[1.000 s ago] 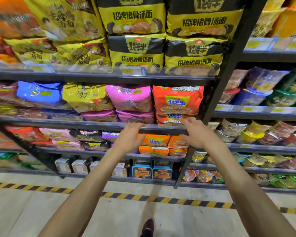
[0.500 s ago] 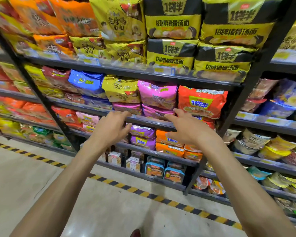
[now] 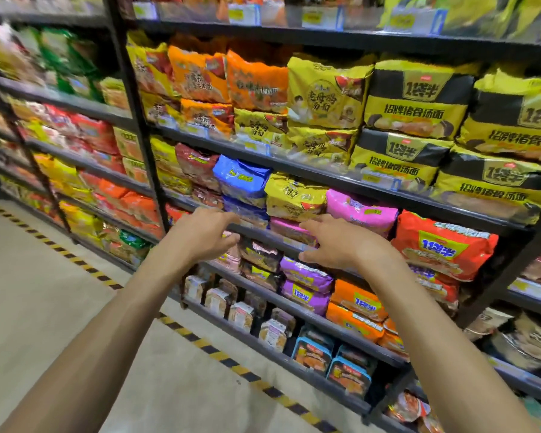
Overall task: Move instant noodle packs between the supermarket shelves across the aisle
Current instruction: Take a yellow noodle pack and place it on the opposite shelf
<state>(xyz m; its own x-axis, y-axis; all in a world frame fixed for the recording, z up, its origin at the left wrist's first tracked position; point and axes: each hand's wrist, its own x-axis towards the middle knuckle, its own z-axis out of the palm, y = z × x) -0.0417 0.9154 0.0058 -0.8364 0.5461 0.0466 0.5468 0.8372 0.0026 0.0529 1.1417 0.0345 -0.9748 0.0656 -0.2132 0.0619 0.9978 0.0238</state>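
Both arms are bare and stretched forward, coming in from the lower corners and drawing closer together toward the hands. The left forearm [image 3: 107,339] rises to the right, and the right forearm [image 3: 434,339] rises to the left. The left grip [image 3: 200,235] shows its back, with the fingers [image 3: 228,218] loosely bent, the thumb below them, and nothing held. The right grip [image 3: 341,245] is palm down, with its fingers [image 3: 313,225] spread and nearly straight, also holding nothing. The two grips are at about the same height, apart from each other, their fingertips pointing toward one another.
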